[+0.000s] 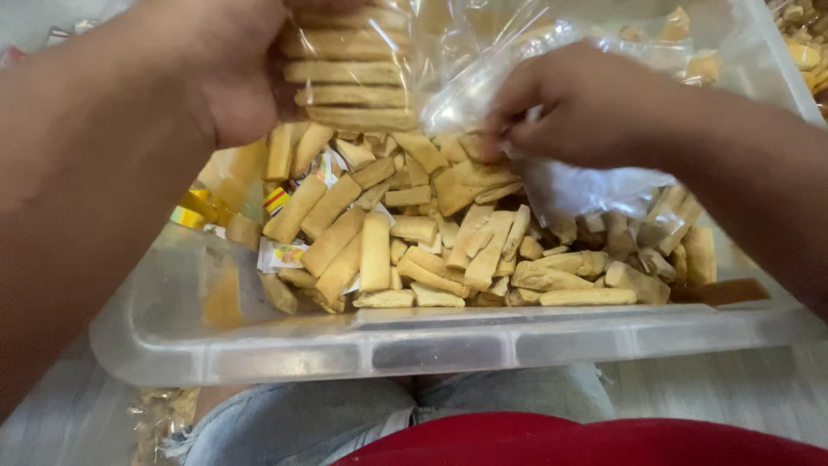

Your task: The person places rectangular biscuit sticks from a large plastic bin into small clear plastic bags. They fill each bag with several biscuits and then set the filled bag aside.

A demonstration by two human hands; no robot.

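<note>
I think I am in the middle of filling a bag with biscuits. My left hand (216,69) is curled tight around a clear bag (466,60), and a neat stack of biscuits (349,73) sits inside it, just beside my fingers. Below lies a big clear tub (448,345) full of loose biscuit sticks (414,242), with a few small bright paper slips (280,255) mixed in on the left. My right hand (578,108) is pinching the bag's open edge, right above the loose pile. Next I would need to keep the mouth wide and slide more sticks in flat. The biscuits are pale gold, long, flat and dry-looking; some look broken.
</note>
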